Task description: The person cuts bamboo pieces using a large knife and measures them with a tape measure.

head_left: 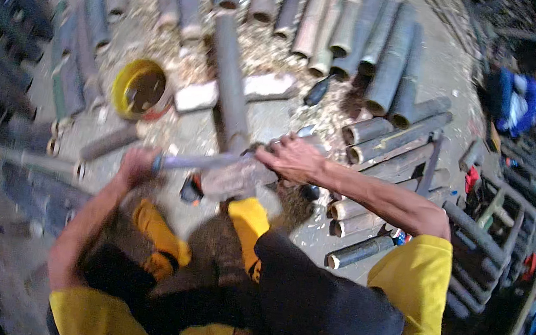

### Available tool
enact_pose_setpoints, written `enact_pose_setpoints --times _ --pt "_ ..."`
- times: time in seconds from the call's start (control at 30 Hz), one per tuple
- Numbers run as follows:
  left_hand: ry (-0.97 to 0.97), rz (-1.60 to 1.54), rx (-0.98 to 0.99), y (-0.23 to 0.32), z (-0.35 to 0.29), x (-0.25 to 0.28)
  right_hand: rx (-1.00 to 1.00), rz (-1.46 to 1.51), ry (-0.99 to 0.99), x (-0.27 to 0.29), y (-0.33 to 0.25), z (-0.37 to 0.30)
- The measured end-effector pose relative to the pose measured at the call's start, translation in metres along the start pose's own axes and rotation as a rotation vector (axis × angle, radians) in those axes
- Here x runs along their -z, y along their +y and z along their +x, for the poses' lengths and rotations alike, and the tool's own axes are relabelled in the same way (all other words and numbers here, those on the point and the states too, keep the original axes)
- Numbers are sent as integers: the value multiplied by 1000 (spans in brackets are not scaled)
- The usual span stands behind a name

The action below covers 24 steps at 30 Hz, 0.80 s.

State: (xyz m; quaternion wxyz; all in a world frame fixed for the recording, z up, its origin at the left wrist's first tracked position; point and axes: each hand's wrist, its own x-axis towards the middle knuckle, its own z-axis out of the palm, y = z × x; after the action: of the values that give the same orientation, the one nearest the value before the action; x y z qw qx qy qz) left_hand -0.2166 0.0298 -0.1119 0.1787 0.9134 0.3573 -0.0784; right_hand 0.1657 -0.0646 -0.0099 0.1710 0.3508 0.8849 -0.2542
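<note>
My left hand [138, 165] is closed around one end of a long, thin, bluish-grey tool [198, 161]; blur hides whether it is a blade or a bar. The tool runs across the near end of a bamboo tube [229, 76]. My right hand [292, 159] is curled at the tool's other end, right beside the tube end; what lies under its fingers is partly hidden. The tube slopes away from me over a white block [196, 96]. Below its near end sits a pale, blurred block [233, 182], close to my yellow-covered foot.
Several bamboo tubes [388, 62] lie in a fan at the far side, and more [391, 146] are stacked at right. A yellow bucket [120, 92] stands at left. Shavings [266, 43] cover the floor. A dark bottle-shaped thing [318, 91] lies ahead. Another person [520, 105] is at far right.
</note>
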Motion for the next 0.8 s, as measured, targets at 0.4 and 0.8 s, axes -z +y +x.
enact_pose_setpoints --times 0.4,0.8 --pt "10 -587 274 84 -100 56 -942 805 744 -161 -109 -113" --pt "167 190 732 -20 -52 152 -1244 982 455 -231 -150 -147"
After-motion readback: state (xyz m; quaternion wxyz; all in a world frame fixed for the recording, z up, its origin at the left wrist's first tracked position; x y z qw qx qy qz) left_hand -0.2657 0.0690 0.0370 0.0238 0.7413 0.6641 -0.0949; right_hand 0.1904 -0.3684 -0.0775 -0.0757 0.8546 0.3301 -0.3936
